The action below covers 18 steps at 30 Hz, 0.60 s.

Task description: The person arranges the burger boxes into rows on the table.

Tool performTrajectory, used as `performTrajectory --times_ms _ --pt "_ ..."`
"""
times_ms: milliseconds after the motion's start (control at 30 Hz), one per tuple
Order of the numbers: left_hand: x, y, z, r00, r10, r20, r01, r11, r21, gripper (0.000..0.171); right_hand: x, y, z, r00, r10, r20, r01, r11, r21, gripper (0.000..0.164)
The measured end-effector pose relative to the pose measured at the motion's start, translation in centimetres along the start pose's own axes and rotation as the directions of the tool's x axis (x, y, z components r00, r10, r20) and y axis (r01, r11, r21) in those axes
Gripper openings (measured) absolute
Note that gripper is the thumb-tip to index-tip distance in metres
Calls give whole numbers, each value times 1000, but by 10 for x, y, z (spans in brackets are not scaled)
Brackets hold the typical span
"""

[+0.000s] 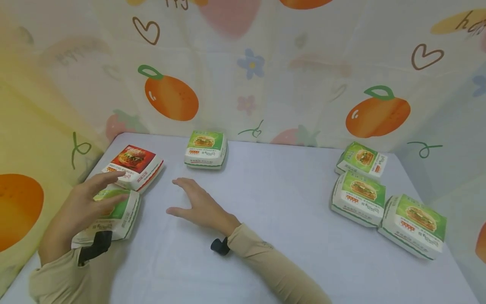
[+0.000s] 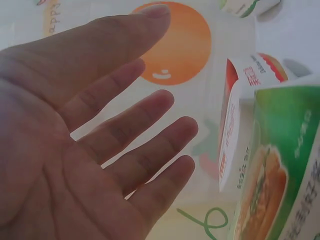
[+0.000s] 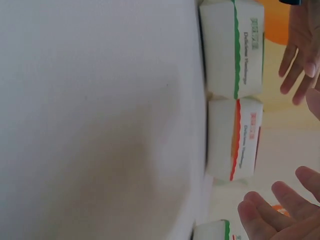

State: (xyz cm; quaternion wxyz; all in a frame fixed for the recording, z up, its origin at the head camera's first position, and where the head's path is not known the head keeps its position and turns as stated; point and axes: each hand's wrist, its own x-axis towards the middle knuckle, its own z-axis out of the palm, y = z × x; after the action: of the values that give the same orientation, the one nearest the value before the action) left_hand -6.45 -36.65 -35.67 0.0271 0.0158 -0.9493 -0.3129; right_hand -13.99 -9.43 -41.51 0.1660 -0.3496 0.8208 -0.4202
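The fingers of the left hand (image 1: 76, 211) are spread and nearly straight, the thumb well apart from them, and they have hold of nothing. Those of the right hand (image 1: 205, 211) are loosely extended, with a wide gap between thumb and forefinger, also holding nothing.

Nearest the left hand, which partly hides it in the head view, is the near-left green box (image 1: 120, 213). The red box (image 1: 136, 162) sits just behind it, the 2 touching or nearly so. Both look like thin folded card, so probably light, with walls that would dent under a hard pinch; the printed tops may be a little slippery. A hold with 1 hand on each of 2 opposite side walls, low down near the surface (image 1: 288, 202), seems safest; pressing the lid could make it bow in.

Past the right hand, the back green box (image 1: 206, 150) stands alone. Farther out on the right are 3 more: the far-right green box (image 1: 362, 159), the middle-right green box (image 1: 358, 198) and the near-right green box (image 1: 414, 226), set close together.
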Motion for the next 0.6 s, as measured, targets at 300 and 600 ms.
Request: performTrajectory --times_ms 300,600 --pt "-1 -12 -8 999 -39 35 40 999 -26 63 7 -10 18 997 -59 49 62 995 -83 74" --pt "-4 -25 -14 987 -133 88 134 991 2 70 12 -24 33 992 -76 100 88 988 -129 75"
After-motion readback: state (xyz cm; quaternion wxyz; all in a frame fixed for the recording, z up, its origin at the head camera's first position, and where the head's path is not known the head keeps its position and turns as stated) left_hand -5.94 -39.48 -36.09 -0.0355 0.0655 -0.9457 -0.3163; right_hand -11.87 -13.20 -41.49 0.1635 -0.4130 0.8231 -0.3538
